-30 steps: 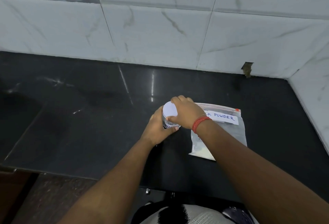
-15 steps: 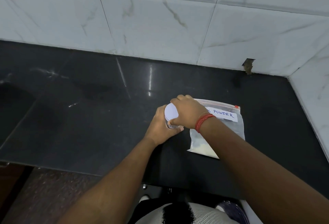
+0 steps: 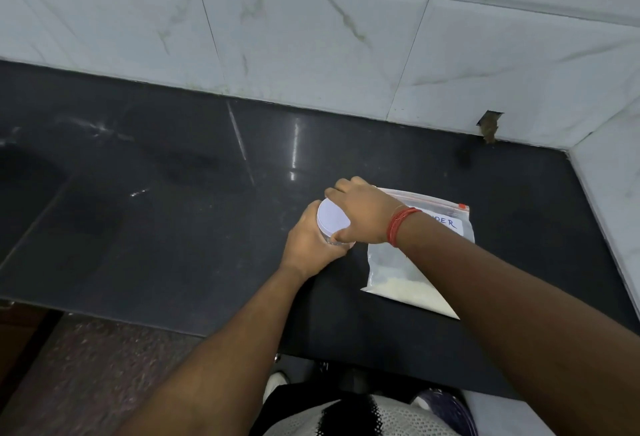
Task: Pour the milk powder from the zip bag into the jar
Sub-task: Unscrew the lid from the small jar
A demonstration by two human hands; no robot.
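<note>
Clothing: at the very bottom edge, a white mesh-textured garment (image 3: 363, 415) with a dark patch, belonging to the person at the counter.
Floor: a speckled reddish-brown stone floor (image 3: 104, 366) shows below the counter's front edge on the left.
Counter: a polished black stone countertop (image 3: 173, 228), smooth and glossy, with streaks of reflected light and a few pale smears.
Zip bag: a clear plastic zip bag (image 3: 398, 262) lies flat on the counter just right of the jar, partly under the right forearm; red zip strip along its far edge, a white handwritten label only partly readable.
Bag contents: a shallow drift of cream-white milk powder (image 3: 408, 292) gathered along the bag's near edge; the rest of the bag looks hazy and nearly flat.
Jar: a small round clear jar (image 3: 334, 241) stands upright on the counter, mostly hidden by both hands; I cannot tell what is inside.
Lid: a flat, round white lid (image 3: 332, 217) sits on top of the jar.
Left hand: the left hand (image 3: 311, 245) is wrapped around the jar's body, fingers curled tight on it.
Right hand: the right hand (image 3: 363, 214) arches over the lid, thumb and fingers clamped on its rim; a red thread band (image 3: 398, 226) circles the wrist.
Wall: glossy white marble-patterned tiles (image 3: 311, 37) with grey veins; a chipped hole (image 3: 489, 126) near the right corner.
</note>
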